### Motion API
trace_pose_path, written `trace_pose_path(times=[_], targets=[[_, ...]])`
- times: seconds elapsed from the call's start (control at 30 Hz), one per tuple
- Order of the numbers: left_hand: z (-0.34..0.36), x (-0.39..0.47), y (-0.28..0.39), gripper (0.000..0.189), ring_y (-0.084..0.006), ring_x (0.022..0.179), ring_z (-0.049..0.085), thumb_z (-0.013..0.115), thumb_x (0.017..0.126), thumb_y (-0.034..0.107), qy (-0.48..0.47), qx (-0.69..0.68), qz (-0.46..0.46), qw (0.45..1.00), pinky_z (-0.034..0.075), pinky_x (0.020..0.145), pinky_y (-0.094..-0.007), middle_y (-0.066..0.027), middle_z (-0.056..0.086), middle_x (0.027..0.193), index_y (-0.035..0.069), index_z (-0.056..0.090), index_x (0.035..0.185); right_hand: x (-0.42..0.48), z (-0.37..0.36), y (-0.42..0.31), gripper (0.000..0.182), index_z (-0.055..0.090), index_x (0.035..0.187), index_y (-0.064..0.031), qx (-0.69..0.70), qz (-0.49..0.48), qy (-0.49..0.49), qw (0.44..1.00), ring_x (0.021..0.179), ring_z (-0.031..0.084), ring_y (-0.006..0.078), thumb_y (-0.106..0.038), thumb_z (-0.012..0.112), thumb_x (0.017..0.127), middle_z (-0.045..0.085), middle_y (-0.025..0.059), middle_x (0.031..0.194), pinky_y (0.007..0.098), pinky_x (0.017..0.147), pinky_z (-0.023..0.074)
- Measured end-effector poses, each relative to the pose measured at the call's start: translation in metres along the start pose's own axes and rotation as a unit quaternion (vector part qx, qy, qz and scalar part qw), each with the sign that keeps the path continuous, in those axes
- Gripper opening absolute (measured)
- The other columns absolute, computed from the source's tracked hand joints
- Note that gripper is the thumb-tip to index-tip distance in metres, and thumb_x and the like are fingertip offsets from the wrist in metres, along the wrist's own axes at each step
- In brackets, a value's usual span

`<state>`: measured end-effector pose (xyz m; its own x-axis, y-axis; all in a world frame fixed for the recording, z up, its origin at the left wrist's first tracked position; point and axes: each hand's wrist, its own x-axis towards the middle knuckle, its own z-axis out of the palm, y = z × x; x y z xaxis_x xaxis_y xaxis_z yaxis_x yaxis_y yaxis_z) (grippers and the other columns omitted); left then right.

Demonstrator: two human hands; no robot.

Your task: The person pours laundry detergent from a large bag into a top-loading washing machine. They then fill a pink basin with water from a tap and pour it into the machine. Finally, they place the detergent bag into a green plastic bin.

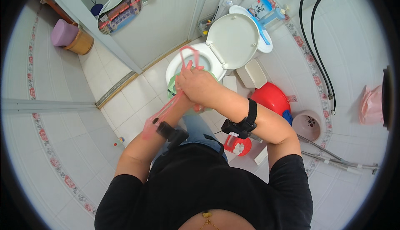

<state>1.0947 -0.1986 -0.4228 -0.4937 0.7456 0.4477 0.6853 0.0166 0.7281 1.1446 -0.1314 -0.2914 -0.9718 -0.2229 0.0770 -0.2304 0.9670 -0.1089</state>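
Observation:
My right hand (197, 82) lies across my left hand (185, 99), hiding most of it above the toilet bowl. Thin pink plastic (164, 111), like a bag, stretches along my left forearm to the hands; a pink loop rises above the fingers. Which fingers hold it cannot be told. Under both hands is a green plastic bag (172, 86), partly hidden, in front of the white toilet seat (170, 67). The toilet lid (236, 39) is raised. Black strapped devices sit on both forearms.
A cream bin (253, 74), a red basin (270, 97) and a small red container (245, 147) stand right of the toilet. Bottles and a blue-handled brush (264, 35) lie on or near the tank (268, 47). A sliding-door track (115, 89) crosses the floor at left.

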Motion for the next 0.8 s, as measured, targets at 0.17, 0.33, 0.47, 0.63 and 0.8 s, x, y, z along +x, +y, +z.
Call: trace_pose_path(times=[0.17, 0.33, 0.47, 0.63, 0.8], targets=[[-0.001, -0.016, -0.018, 0.058, -0.0309, 0.121, 0.040, 0.068, 0.070, 0.040, -0.021, -0.175, -0.170, 0.970, 0.030, 0.098, -0.0437, -0.0161, 0.049, 0.122, 0.008, 0.054, 0.116, -0.012, -0.016, 0.001, 0.027, 0.054, 0.097, -0.0014, 0.144, -0.007, 0.095, 0.985, 0.078, 0.057, 0.0329, -0.015, 0.061, 0.075, 0.056, 0.0153, 0.079, 0.0381, 0.067, 0.0473], [-0.050, 0.014, 0.033, 0.032, -0.0299, 0.094, 0.058, 0.059, 0.080, 0.032, 0.028, -0.235, -0.273, 0.933, 0.044, 0.080, -0.0376, -0.0142, 0.062, 0.098, 0.004, 0.063, 0.096, -0.051, -0.061, 0.011, 0.027, 0.056, 0.091, -0.0020, 0.149, 0.106, 0.117, 0.976, 0.080, 0.057, 0.0333, -0.019, 0.066, 0.072, 0.058, 0.0164, 0.081, 0.0400, 0.067, 0.0469], [-0.043, 0.029, 0.043, 0.026, -0.0251, 0.087, 0.058, 0.052, 0.088, 0.027, -0.035, -0.059, -0.234, 0.970, 0.044, 0.076, -0.0351, -0.0091, 0.061, 0.091, 0.004, 0.061, 0.097, -0.088, -0.058, -0.036, 0.038, 0.055, 0.099, -0.0043, 0.298, -0.019, -0.025, 0.954, 0.086, 0.058, 0.0347, -0.027, 0.068, 0.072, 0.060, 0.0171, 0.088, 0.0402, 0.071, 0.0476], [-0.016, 0.022, 0.064, 0.034, -0.0309, 0.098, 0.053, 0.056, 0.077, 0.034, -0.044, -0.085, -0.122, 0.988, 0.040, 0.080, -0.0423, -0.0119, 0.058, 0.100, 0.012, 0.056, 0.104, -0.062, -0.042, 0.002, 0.065, 0.048, 0.116, -0.0009, 0.092, -0.123, 0.169, 0.973, 0.093, 0.058, 0.0367, -0.048, 0.062, 0.074, 0.059, 0.0206, 0.100, 0.0408, 0.081, 0.0457], [-0.025, 0.043, 0.123, 0.041, -0.0320, 0.103, 0.050, 0.055, 0.076, 0.035, -0.215, 0.093, -0.067, 0.970, 0.039, 0.083, -0.0440, -0.0131, 0.057, 0.107, 0.013, 0.053, 0.111, -0.079, -0.072, 0.016, 0.080, 0.044, 0.125, -0.0020, 0.067, 0.056, -0.053, 0.995, 0.099, 0.056, 0.0351, -0.061, 0.057, 0.072, 0.060, 0.0202, 0.103, 0.0413, 0.086, 0.0437]])
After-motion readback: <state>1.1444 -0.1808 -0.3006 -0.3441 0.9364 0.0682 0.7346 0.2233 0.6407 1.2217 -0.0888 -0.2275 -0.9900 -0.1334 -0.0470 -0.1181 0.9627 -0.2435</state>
